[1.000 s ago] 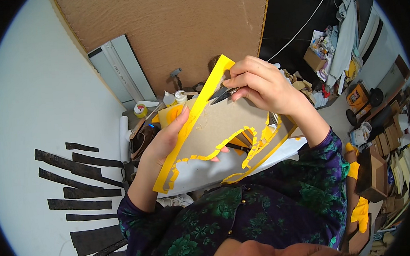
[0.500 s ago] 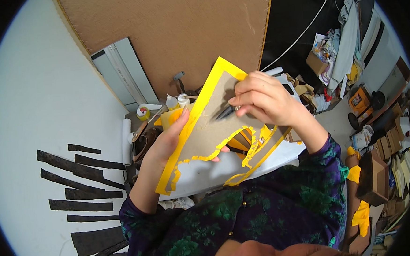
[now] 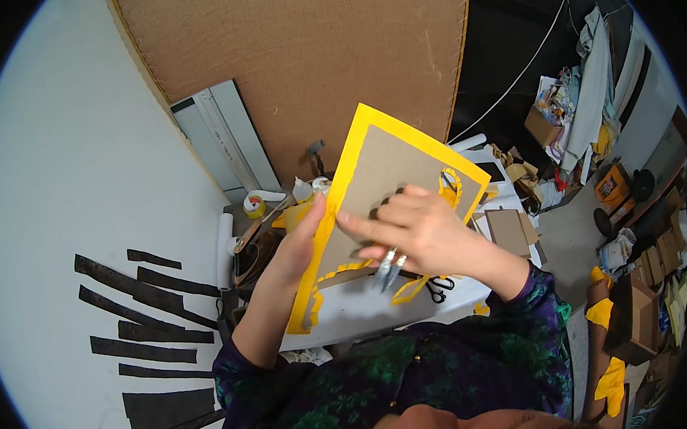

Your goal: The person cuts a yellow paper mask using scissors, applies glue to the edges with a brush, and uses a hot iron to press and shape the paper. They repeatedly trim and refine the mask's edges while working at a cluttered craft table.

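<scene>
A stiff grey-brown panel (image 3: 391, 152) with folded yellow borders and notched yellow edging round its cut-out curves is held tilted above the table. My left hand (image 3: 291, 253) grips its left edge, the thumb lying on the yellow border. Over the panel's face is my right hand (image 3: 435, 228), its index finger stretched to the left border near my left thumb. A small silver two-pronged tool (image 3: 388, 271) is tucked in the right hand's other fingers, prongs pointing down; its exact kind is unclear. Below the panel, black-handled scissors (image 3: 440, 289) lie on the white table (image 3: 349, 312).
A hammer (image 3: 316, 155), a glue bottle (image 3: 302, 189) and a tape roll (image 3: 255, 206) are at the back left. Brown board pieces (image 3: 510, 232) lie on the right. Black strips (image 3: 151, 352) hang on the white wall. An open carton (image 3: 636, 307) stands far right.
My right hand has moved down and left across the panel, and its index finger now extends to the left border. The tool has swung from pointing left at the panel to pointing down.
</scene>
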Demonstrator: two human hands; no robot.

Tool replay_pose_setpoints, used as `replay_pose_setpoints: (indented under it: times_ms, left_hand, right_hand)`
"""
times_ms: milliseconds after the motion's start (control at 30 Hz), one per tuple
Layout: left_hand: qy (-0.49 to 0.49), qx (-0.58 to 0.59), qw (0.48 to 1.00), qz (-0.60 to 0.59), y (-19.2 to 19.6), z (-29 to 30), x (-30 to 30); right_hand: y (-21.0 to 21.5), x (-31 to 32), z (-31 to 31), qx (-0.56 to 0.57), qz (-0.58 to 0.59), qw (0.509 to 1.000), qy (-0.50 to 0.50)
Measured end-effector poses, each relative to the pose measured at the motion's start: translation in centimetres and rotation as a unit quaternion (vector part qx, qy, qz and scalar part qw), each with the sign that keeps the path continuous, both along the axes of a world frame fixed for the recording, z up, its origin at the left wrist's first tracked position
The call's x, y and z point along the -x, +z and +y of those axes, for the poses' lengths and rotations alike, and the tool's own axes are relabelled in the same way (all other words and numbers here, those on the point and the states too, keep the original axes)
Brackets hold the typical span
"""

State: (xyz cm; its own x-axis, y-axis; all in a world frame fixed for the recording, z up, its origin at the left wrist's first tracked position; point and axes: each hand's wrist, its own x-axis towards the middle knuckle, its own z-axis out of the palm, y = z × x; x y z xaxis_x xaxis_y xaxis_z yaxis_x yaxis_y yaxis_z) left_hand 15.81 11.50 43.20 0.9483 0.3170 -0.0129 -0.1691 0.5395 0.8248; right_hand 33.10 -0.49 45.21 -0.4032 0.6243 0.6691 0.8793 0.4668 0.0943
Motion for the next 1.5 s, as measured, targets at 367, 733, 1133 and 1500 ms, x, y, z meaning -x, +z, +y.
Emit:
replay_pose_setpoints:
  times_ms: [367, 733, 1133, 1500]
  left_hand:
    - [0.056, 0.022, 0.995, -0.077, -0.2, 0.3, 0.1]
    - [0.161, 0.051, 0.969, -0.178, -1.0, 2.9, -0.4]
    - [0.093, 0.172, 0.944, -0.266, -2.0, 0.4, -2.3]
    - [0.084, 0.133, 0.959, -0.237, -2.6, -0.6, -2.5]
  right_hand:
    - [-1.3, -4.0, -0.5, -0.073, 0.320, 0.940, -0.098]
    - [-8.6, -1.7, -4.0, 0.025, 0.549, 0.832, -0.078]
    - [-8.3, 3.6, -0.1, -0.046, 0.317, 0.947, -0.021]
    - [-8.5, 4.1, -0.6, -0.069, 0.275, 0.958, -0.035]
